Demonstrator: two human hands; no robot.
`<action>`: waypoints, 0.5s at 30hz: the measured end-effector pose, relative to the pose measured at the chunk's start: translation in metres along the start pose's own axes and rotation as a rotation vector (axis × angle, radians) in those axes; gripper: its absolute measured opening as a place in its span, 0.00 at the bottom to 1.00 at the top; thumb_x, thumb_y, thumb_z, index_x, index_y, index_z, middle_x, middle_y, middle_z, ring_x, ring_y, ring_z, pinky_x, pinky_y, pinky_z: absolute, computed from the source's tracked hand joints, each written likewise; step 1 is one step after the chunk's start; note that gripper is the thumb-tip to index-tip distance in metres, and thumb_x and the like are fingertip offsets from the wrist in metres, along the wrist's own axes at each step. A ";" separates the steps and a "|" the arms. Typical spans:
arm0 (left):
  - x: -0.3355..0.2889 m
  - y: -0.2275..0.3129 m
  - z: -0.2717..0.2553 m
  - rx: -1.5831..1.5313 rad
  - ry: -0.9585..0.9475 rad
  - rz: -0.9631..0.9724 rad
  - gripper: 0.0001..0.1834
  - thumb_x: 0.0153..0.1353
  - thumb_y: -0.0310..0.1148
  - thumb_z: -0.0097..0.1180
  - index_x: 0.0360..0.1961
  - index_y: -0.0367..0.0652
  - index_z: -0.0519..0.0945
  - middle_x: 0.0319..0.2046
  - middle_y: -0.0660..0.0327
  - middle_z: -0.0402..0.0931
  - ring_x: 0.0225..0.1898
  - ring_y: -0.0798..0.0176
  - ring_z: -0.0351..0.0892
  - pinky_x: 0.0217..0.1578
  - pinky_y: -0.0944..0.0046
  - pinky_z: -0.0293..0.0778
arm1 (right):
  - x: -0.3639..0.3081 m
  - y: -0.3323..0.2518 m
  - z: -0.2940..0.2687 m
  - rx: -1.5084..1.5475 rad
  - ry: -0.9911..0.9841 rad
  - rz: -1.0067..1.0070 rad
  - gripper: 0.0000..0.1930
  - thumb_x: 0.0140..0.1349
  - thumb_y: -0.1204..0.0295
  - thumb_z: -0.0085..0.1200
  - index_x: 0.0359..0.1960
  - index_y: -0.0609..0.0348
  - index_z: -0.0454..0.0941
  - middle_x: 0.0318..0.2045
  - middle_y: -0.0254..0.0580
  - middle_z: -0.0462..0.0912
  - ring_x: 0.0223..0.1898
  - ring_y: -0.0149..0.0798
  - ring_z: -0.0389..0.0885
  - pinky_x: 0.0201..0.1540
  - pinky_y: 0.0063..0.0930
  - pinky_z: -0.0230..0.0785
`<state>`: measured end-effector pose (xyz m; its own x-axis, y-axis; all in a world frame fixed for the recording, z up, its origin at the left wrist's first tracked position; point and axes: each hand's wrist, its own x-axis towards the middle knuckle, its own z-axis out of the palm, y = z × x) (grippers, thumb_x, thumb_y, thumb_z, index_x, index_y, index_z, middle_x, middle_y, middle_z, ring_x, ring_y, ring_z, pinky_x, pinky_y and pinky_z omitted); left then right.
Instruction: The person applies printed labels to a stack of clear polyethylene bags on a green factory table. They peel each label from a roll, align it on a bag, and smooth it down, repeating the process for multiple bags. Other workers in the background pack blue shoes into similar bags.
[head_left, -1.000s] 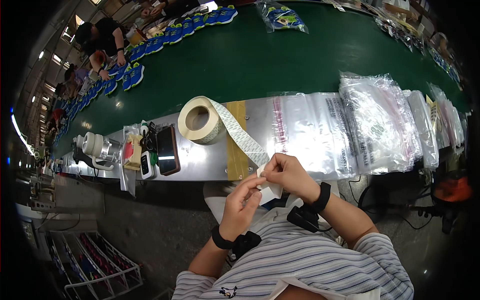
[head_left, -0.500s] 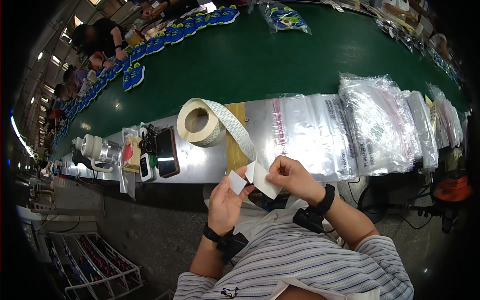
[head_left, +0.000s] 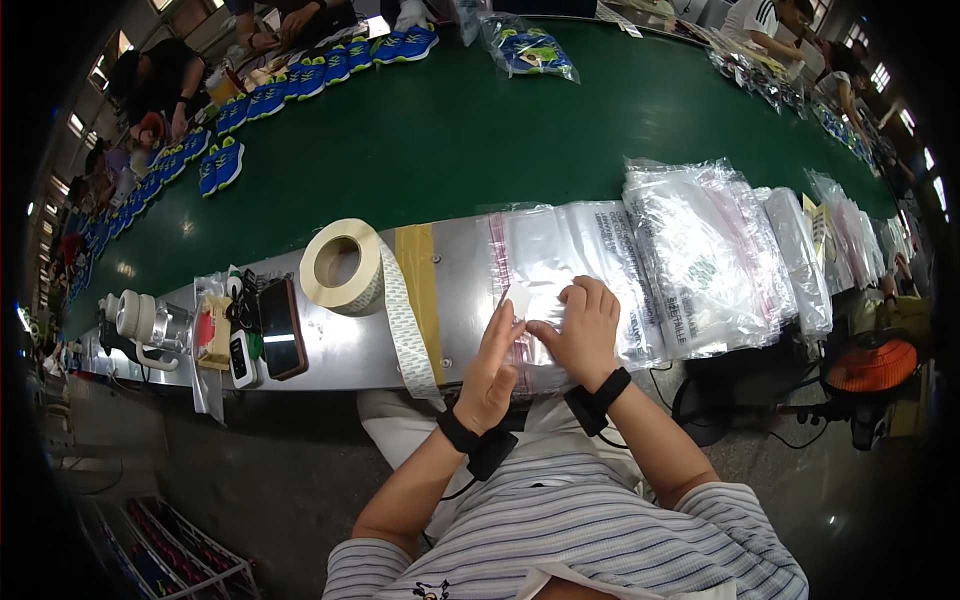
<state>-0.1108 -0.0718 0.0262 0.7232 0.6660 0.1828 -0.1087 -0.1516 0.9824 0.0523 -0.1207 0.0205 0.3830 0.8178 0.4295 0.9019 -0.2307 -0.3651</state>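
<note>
The left hand (head_left: 487, 372) is positioned at the near edge of the metal work surface (head_left: 460, 240), with the palm turned to the right. Its fingers are extended together toward the far side; its thumb stands apart from them, on the near side. The left hand is not closed. A small white label (head_left: 520, 298) is located at the left fingertips, above the near left part of a flat clear plastic bag (head_left: 570, 235); whether the label touches the bag cannot be told.

The right hand (head_left: 588, 335) is positioned over the bag, to the right of the label, back of the hand uppermost. Its fingers are bent toward the far side, and its thumb points left toward the left fingers. Thumb and fingers are spread, with no object visible between them.

Both forearms enter from the near side and converge; each wrist carries a black band (head_left: 606, 391).

A label roll (head_left: 341, 266) stands to the left of the hands, its printed strip (head_left: 405, 335) running over the near edge of the surface. A stack of clear bags (head_left: 700, 255) lies to the right
</note>
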 end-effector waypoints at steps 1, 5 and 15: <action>-0.001 -0.001 0.000 0.075 -0.009 -0.001 0.53 0.58 0.70 0.30 0.66 0.31 0.44 0.66 0.41 0.44 0.62 0.47 0.62 0.59 0.58 0.59 | -0.002 0.003 0.004 0.048 0.012 0.052 0.20 0.46 0.61 0.64 0.35 0.59 0.70 0.44 0.44 0.69 0.48 0.47 0.65 0.52 0.41 0.53; -0.006 -0.005 0.007 0.326 -0.005 0.066 0.53 0.57 0.69 0.34 0.65 0.28 0.46 0.65 0.37 0.46 0.58 0.46 0.67 0.56 0.58 0.63 | -0.004 0.006 0.009 -0.014 0.019 0.115 0.13 0.51 0.66 0.60 0.31 0.58 0.70 0.40 0.42 0.71 0.45 0.46 0.66 0.50 0.41 0.54; 0.008 0.038 -0.004 0.285 0.072 0.178 0.46 0.63 0.63 0.32 0.63 0.27 0.55 0.61 0.39 0.57 0.63 0.49 0.59 0.60 0.57 0.57 | 0.001 0.045 -0.022 0.595 -0.050 0.285 0.06 0.58 0.74 0.53 0.27 0.63 0.75 0.27 0.45 0.76 0.30 0.46 0.75 0.33 0.34 0.67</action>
<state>-0.1119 -0.0698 0.0655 0.6588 0.6593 0.3624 -0.0262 -0.4614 0.8868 0.0973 -0.1420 0.0224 0.5679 0.7944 0.2152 0.4973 -0.1229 -0.8588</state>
